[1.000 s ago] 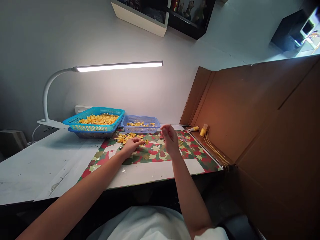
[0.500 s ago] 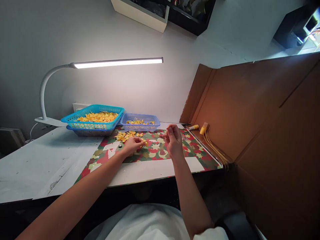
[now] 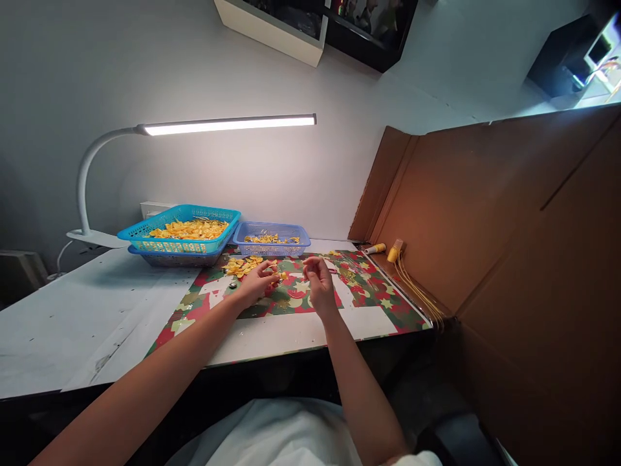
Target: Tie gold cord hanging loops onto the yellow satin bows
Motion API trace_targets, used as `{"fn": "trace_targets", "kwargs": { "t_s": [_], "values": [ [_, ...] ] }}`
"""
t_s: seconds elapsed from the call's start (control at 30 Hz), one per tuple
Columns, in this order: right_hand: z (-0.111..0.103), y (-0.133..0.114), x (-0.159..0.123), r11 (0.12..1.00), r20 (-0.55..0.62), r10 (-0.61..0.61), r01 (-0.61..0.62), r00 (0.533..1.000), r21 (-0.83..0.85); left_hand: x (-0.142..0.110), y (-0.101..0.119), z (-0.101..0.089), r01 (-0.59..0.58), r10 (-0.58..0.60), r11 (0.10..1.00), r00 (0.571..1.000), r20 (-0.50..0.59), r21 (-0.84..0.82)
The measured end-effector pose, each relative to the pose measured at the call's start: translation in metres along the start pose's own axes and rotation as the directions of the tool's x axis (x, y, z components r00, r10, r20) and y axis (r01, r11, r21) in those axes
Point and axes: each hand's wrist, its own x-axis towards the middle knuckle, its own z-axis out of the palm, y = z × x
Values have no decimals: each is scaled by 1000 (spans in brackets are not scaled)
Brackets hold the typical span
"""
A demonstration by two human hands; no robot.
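My left hand rests low over the patterned sheet, its fingers pinched on a small yellow petal-like piece. To its right, my right hand is raised a little above the sheet with thumb and forefinger closed together. Whatever lies between those fingertips is too small to make out. A loose pile of yellow petal-like pieces spreads just behind my left hand. A small round metallic object lies left of that hand.
A turquoise basket of yellow pieces sits stacked at the back left. Beside it stands a blue-violet basket. A lamp reaches overhead. Cardboard walls the right side, near yellow strands and a glue-stick-like tube.
My right hand has moved left and slightly down, closer to my left hand. A small pinkish-red item now shows behind it on the sheet. My left hand has barely moved.
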Motion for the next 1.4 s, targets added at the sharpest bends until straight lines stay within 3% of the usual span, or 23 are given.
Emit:
{"fn": "trace_targets", "kwargs": {
  "t_s": [0.23, 0.7, 0.97, 1.4],
  "values": [
    [4, 30, -11, 991, 59, 105, -99, 993, -92, 0, 0, 0, 13, -14, 1000, 998, 66, 7],
    [5, 51, -16, 900, 38, 183, -152, 982, -407, -5, 6, 1, -40, 19, 976, 995, 99, 212],
    [5, 53, -16, 832, 13, 257, -214, 966, -511, -4, 7, 1, -75, 49, 966, 993, 107, 246],
    [5, 46, -17, 787, 20, 267, -206, 963, -582, -7, 10, 2, -93, 76, 973, 993, 85, 212]
  ]
}}
